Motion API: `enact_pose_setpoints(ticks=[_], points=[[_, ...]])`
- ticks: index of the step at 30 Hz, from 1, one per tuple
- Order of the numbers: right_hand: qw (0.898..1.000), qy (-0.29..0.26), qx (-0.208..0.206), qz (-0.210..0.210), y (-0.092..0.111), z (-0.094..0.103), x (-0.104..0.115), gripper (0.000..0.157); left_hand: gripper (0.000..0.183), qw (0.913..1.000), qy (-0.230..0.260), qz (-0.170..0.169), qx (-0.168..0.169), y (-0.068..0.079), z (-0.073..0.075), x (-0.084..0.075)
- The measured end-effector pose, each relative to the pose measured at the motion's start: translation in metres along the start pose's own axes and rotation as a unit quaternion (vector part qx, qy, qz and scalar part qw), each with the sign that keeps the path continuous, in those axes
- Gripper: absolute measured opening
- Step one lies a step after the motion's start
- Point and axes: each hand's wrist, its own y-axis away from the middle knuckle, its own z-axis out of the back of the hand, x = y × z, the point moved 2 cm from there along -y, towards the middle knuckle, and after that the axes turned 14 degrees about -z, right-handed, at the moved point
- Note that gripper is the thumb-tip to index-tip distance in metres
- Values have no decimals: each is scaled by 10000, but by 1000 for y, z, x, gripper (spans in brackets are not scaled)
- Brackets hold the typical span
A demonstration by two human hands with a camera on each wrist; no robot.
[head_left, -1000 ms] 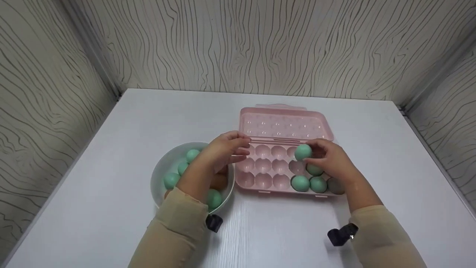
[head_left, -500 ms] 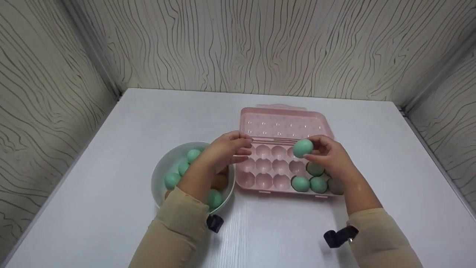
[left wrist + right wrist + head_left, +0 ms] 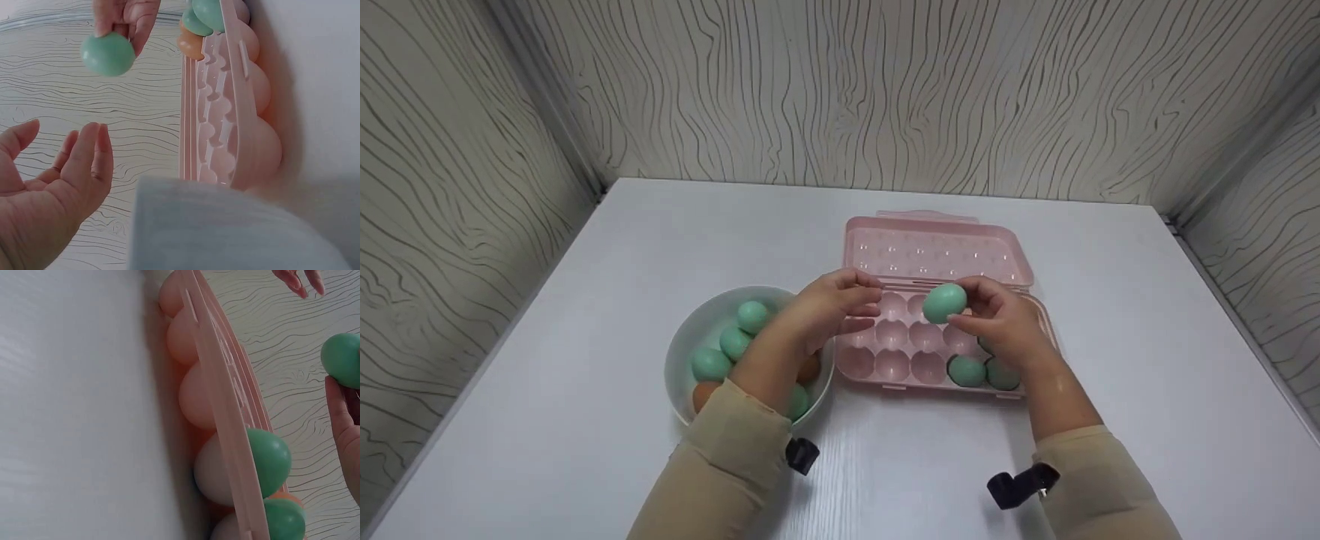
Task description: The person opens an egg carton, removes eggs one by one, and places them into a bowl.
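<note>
My right hand (image 3: 1003, 322) pinches a green egg (image 3: 944, 303) between thumb and fingers, held up over the pink egg box (image 3: 937, 244). The lid of the box is tipped back. Green eggs (image 3: 966, 370) sit in cups at its front right, and my right hand covers some cups there. In the left wrist view, a brown egg (image 3: 190, 46) also shows in the box. My left hand (image 3: 832, 307) hovers between the bowl (image 3: 681, 334) and the box, holding nothing, its fingers loosely bent toward the held egg.
The white bowl, left of the box, holds green eggs (image 3: 711, 364) and brown eggs (image 3: 705, 395), partly hidden by my left forearm. Both stand on a white table (image 3: 607, 315) with patterned walls (image 3: 840, 97) behind and at the sides. A black wrist camera (image 3: 1020, 486) sits below the right sleeve.
The right hand has raised the green egg slightly and carried it left over the box. My left hand has shifted a little to the right, so the two hands are closer together.
</note>
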Motion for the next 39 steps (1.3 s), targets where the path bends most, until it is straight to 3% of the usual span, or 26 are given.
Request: enact_pose_setpoints(ticks=[6, 17, 22, 31, 39], points=[[9980, -497, 381, 69, 0, -20, 9, 45, 25, 9997, -152, 166, 114, 1, -7, 1], [9945, -525, 865, 280, 0, -47, 23, 43, 33, 9991, 70, 54, 403, 1, -11, 2], [9936, -440, 983, 348, -1, -53, 27, 43, 37, 9989, -74, 194, 423, 4, -10, 1], [9936, -156, 994, 505, 0, -54, 35, 38, 36, 9975, -316, -31, 626, 8, 1, -4], [9946, -377, 929, 283, -2, -45, 34, 38, 30, 9985, -368, -25, 410, 13, 23, -11]])
